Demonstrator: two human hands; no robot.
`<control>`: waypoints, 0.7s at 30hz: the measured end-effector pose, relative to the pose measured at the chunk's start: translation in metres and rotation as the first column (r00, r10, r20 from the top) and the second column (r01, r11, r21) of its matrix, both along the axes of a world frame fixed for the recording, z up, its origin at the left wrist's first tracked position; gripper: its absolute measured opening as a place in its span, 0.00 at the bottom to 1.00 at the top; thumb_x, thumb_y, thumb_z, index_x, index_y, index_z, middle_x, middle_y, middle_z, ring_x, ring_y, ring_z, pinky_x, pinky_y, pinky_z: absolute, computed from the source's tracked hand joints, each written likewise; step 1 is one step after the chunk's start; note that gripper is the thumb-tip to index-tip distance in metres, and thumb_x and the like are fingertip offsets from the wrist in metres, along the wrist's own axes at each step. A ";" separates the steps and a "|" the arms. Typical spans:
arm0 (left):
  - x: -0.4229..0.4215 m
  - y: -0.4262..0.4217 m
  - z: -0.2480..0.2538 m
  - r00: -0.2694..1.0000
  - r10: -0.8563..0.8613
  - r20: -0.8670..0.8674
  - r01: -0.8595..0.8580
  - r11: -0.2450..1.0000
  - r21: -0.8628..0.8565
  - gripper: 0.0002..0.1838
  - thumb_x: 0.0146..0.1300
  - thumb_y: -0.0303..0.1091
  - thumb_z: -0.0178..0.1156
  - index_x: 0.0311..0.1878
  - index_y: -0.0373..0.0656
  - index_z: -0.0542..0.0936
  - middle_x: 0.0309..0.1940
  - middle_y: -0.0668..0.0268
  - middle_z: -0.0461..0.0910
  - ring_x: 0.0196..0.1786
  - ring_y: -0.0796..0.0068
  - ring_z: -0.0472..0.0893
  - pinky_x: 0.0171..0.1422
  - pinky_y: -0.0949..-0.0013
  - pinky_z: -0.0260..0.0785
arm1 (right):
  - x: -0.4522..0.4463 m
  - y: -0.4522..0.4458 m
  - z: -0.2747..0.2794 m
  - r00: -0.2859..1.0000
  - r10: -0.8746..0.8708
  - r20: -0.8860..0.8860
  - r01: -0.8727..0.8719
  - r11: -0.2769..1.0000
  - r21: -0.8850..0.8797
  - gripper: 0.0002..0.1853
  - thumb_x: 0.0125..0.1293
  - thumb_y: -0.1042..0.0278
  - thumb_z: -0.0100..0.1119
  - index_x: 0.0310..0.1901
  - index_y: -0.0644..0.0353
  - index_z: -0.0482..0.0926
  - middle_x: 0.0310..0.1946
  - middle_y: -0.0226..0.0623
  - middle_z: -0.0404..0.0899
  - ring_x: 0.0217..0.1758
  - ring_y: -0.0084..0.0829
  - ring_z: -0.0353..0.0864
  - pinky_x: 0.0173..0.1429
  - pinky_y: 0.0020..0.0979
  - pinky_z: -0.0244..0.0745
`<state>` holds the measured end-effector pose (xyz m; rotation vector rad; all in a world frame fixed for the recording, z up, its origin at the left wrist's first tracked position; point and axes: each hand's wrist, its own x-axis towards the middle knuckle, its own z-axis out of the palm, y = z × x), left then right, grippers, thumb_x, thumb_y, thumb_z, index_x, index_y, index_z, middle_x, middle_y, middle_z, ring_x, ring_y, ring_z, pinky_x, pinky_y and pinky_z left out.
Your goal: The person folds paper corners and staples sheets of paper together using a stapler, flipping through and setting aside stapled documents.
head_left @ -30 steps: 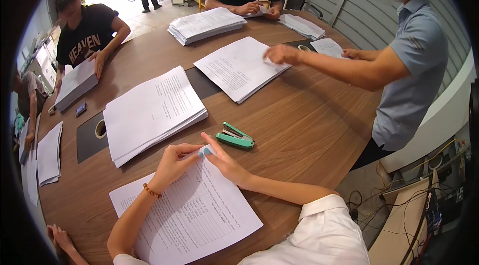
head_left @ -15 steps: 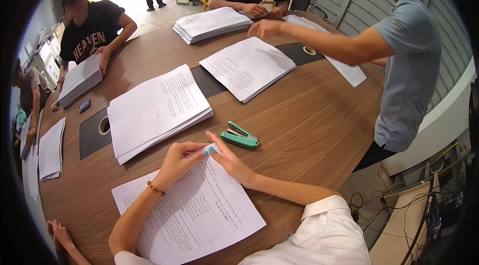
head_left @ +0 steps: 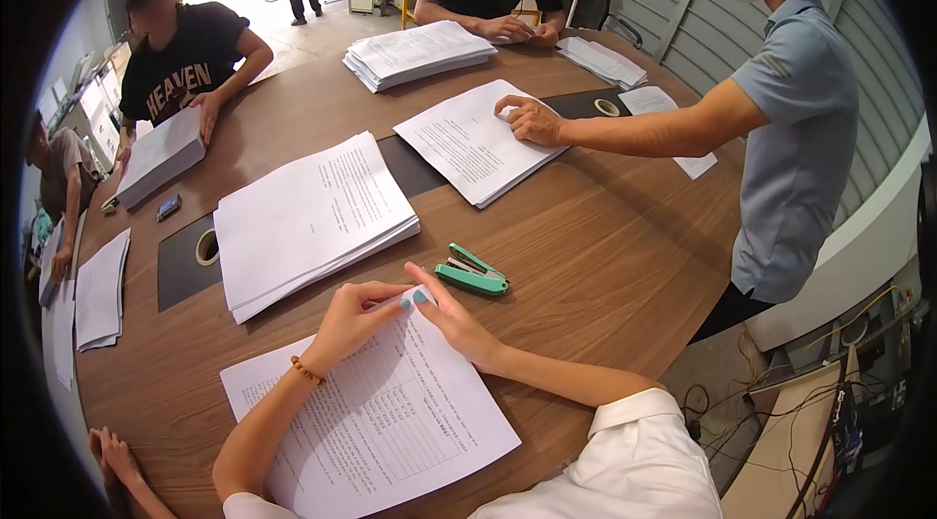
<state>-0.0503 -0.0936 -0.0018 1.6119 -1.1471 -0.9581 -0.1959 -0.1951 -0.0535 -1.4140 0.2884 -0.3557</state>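
Printed sheets of paper [head_left: 400, 431] lie at an angle on the table in front of me. My left hand [head_left: 351, 322], with a beaded bracelet at the wrist, pinches their far corner. My right hand [head_left: 449, 324] grips the same corner from the right, thumbs close together and fingers pointing away from me. The sheets' exact number is hidden. A green stapler [head_left: 472, 271] rests just beyond my right hand, apart from it, with its top arm raised. Past my left hand sits a thick stack of printed paper [head_left: 303, 226].
A co-worker's hand [head_left: 530, 120] rests on another paper stack [head_left: 468, 153]. Further piles stand at the far side [head_left: 420, 55] and left, where a person holds a thick stack [head_left: 161, 160]. Tape rolls [head_left: 206, 248] and a small blue object [head_left: 169, 207] lie on the wooden table [head_left: 605, 236].
The co-worker on the right has lowered a hand onto the middle paper stack, and the papers beside that person have shifted. My own hands stay almost still on the sheets' corner.
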 end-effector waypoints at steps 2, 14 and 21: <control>0.000 0.000 0.001 1.000 -0.002 -0.010 0.002 0.999 0.034 0.16 0.60 0.31 0.62 0.49 0.34 0.80 0.39 0.64 0.82 0.39 0.85 0.76 0.44 0.79 0.69 | -0.001 0.000 0.003 0.999 -0.006 0.036 0.002 0.994 0.105 0.29 0.74 0.53 0.39 0.70 0.58 0.50 0.66 0.42 0.59 0.69 0.29 0.56 0.71 0.30 0.51; 0.002 -0.002 0.000 0.997 -0.011 0.081 0.014 0.999 -0.044 0.16 0.57 0.32 0.59 0.47 0.34 0.81 0.34 0.57 0.83 0.36 0.78 0.80 0.45 0.72 0.73 | 0.060 -0.032 -0.001 0.854 -0.342 0.391 0.266 0.934 0.236 0.23 0.75 0.54 0.33 0.45 0.67 0.73 0.43 0.45 0.79 0.50 0.33 0.78 0.58 0.33 0.71; 0.003 -0.003 -0.003 0.991 -0.014 0.132 0.014 1.000 0.000 0.16 0.57 0.34 0.59 0.47 0.37 0.82 0.32 0.56 0.83 0.34 0.73 0.82 0.44 0.71 0.73 | 0.058 -0.034 0.005 0.881 -0.299 0.368 0.268 0.954 0.134 0.25 0.75 0.51 0.31 0.46 0.65 0.72 0.45 0.45 0.79 0.51 0.33 0.78 0.57 0.32 0.70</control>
